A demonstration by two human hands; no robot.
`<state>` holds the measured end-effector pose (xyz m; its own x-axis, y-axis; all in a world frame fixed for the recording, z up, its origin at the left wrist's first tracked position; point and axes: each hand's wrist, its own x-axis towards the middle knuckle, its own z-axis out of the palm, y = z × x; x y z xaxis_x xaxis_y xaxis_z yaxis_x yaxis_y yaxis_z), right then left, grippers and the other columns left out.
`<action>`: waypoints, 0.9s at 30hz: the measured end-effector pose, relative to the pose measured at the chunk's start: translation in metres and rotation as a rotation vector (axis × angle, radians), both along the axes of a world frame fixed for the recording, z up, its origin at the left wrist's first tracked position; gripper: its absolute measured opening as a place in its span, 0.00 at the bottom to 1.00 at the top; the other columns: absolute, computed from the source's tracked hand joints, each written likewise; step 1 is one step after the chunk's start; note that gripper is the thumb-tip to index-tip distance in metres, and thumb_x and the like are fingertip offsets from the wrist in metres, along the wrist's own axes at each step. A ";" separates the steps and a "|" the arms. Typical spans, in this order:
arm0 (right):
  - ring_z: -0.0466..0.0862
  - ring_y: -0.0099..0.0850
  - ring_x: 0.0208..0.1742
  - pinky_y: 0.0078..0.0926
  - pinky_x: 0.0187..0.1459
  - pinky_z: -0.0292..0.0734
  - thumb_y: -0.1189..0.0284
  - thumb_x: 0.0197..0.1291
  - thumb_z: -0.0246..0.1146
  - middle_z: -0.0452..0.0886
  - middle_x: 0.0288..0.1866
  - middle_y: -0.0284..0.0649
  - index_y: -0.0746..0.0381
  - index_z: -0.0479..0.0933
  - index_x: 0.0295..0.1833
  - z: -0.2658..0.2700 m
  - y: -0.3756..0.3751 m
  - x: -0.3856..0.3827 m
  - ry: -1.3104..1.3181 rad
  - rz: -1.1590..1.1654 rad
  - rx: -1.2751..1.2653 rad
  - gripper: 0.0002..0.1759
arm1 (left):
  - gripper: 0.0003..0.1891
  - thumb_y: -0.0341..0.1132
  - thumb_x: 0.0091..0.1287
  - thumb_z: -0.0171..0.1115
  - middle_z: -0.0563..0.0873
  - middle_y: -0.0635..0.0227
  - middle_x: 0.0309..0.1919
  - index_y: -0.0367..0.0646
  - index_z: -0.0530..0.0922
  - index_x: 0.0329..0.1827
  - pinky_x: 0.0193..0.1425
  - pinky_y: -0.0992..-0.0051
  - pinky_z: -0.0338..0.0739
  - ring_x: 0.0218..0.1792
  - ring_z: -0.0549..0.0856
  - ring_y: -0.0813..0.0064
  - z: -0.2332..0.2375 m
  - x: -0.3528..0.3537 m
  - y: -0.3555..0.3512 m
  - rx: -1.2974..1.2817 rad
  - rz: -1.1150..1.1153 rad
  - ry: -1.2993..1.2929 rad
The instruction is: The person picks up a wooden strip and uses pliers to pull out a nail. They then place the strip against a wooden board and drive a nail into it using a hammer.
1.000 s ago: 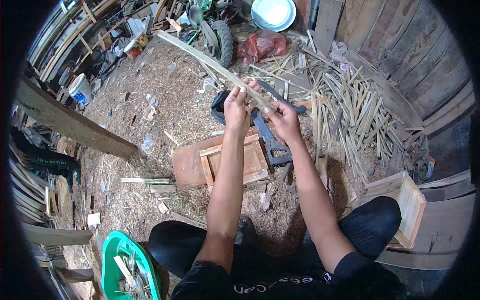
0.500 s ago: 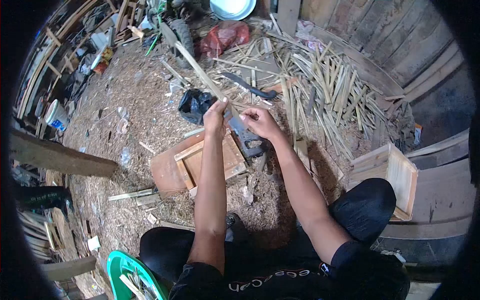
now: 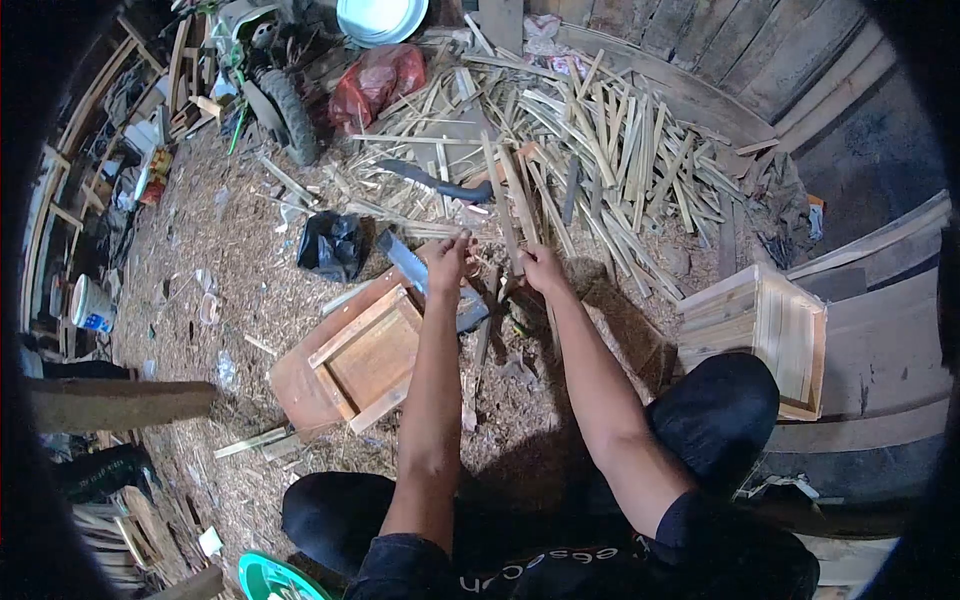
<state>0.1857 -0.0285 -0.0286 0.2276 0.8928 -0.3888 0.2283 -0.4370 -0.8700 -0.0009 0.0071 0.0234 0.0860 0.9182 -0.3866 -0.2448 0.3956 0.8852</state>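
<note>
My right hand [image 3: 543, 268] is closed around the lower end of a thin wooden strip [image 3: 500, 190], which points away from me over the floor. My left hand [image 3: 450, 264] is beside it, fingers loosely curled and apart, with nothing visible in them. Under the left hand lies a handsaw [image 3: 403, 258], its blade partly hidden by the hand and forearm. Left of that forearm is a shallow wooden frame with a panel [image 3: 372, 345], resting on a brown board [image 3: 290, 375]. A large dark-handled knife [image 3: 435, 182] lies on the floor ahead.
A heap of wooden strips [image 3: 640, 150] spreads at the far right. A black plastic bag [image 3: 330, 245] sits ahead left, a red bag [image 3: 380, 85] beyond. A wooden box [image 3: 785, 340] stands by my right knee, a green basin [image 3: 262, 572] by my left. A beam [image 3: 120, 404] juts from the left.
The strip has gone from my left hand to my right and swung to the right. My hands have moved apart, and the left is now over the saw. The view has shifted right.
</note>
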 end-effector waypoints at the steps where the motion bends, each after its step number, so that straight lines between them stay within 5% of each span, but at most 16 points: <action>1: 0.84 0.37 0.39 0.35 0.43 0.77 0.67 0.63 0.62 0.85 0.33 0.45 0.69 0.80 0.45 0.000 0.001 0.004 0.050 -0.049 -0.039 0.15 | 0.10 0.39 0.70 0.61 0.83 0.72 0.34 0.41 0.80 0.44 0.32 0.80 0.73 0.31 0.81 0.81 -0.008 0.004 0.002 0.000 -0.019 -0.037; 5: 0.85 0.43 0.42 0.36 0.45 0.77 0.66 0.62 0.62 0.85 0.40 0.48 0.63 0.81 0.45 -0.032 0.008 0.011 -0.167 -0.215 0.284 0.12 | 0.10 0.38 0.71 0.60 0.83 0.73 0.32 0.41 0.80 0.45 0.29 0.80 0.72 0.30 0.80 0.83 -0.025 0.021 0.005 -0.026 -0.041 0.094; 9: 0.83 0.48 0.47 0.42 0.50 0.77 0.62 0.60 0.64 0.85 0.44 0.43 0.59 0.80 0.49 -0.035 0.026 0.010 -0.321 -0.320 0.183 0.15 | 0.12 0.38 0.71 0.59 0.84 0.74 0.34 0.41 0.82 0.49 0.32 0.80 0.74 0.31 0.79 0.83 -0.028 0.038 0.013 -0.062 -0.065 0.156; 14: 0.83 0.51 0.49 0.42 0.53 0.77 0.67 0.58 0.61 0.84 0.45 0.53 0.63 0.81 0.48 0.007 0.074 0.064 -0.349 -0.349 0.034 0.16 | 0.11 0.40 0.71 0.59 0.84 0.73 0.37 0.43 0.82 0.46 0.36 0.77 0.76 0.35 0.81 0.80 -0.038 0.066 0.051 0.020 -0.138 0.144; 15: 0.84 0.49 0.46 0.41 0.47 0.78 0.64 0.54 0.63 0.84 0.40 0.55 0.64 0.83 0.41 -0.001 0.087 0.082 -0.428 -0.422 0.123 0.15 | 0.11 0.40 0.71 0.59 0.84 0.73 0.37 0.43 0.82 0.46 0.37 0.77 0.77 0.35 0.81 0.80 -0.022 0.079 0.058 0.034 -0.150 0.175; 18: 0.85 0.48 0.43 0.40 0.45 0.80 0.65 0.51 0.63 0.84 0.40 0.56 0.70 0.82 0.38 -0.004 0.130 0.155 -0.655 -0.211 -0.081 0.17 | 0.12 0.41 0.70 0.60 0.84 0.73 0.34 0.41 0.82 0.46 0.39 0.76 0.77 0.35 0.82 0.80 -0.005 0.124 0.090 0.086 -0.191 0.170; 20: 0.86 0.43 0.33 0.37 0.35 0.81 0.68 0.51 0.63 0.84 0.33 0.54 0.72 0.81 0.35 0.054 0.136 0.194 -0.433 -0.114 -0.160 0.16 | 0.12 0.40 0.69 0.60 0.84 0.71 0.35 0.40 0.82 0.45 0.39 0.75 0.77 0.36 0.83 0.79 0.001 0.164 0.107 0.168 -0.234 0.177; 22: 0.83 0.37 0.22 0.29 0.24 0.77 0.70 0.53 0.63 0.83 0.23 0.45 0.69 0.81 0.26 0.059 0.156 0.238 -0.445 -0.178 -0.102 0.12 | 0.11 0.35 0.70 0.58 0.86 0.68 0.37 0.37 0.79 0.49 0.40 0.73 0.78 0.37 0.83 0.75 0.004 0.203 0.118 0.150 -0.331 0.159; 24: 0.83 0.39 0.23 0.33 0.25 0.77 0.71 0.53 0.60 0.83 0.24 0.47 0.69 0.80 0.25 0.053 0.165 0.279 -0.233 -0.219 -0.081 0.12 | 0.12 0.34 0.70 0.57 0.86 0.66 0.40 0.36 0.78 0.51 0.42 0.72 0.77 0.40 0.83 0.74 -0.008 0.243 0.125 0.225 -0.395 0.131; 27: 0.84 0.42 0.29 0.34 0.33 0.77 0.70 0.52 0.58 0.84 0.29 0.50 0.67 0.82 0.29 -0.011 0.172 0.348 -1.026 0.219 0.000 0.12 | 0.13 0.34 0.67 0.59 0.86 0.64 0.36 0.31 0.80 0.47 0.46 0.75 0.77 0.38 0.83 0.75 -0.050 0.301 0.131 0.364 -0.386 0.172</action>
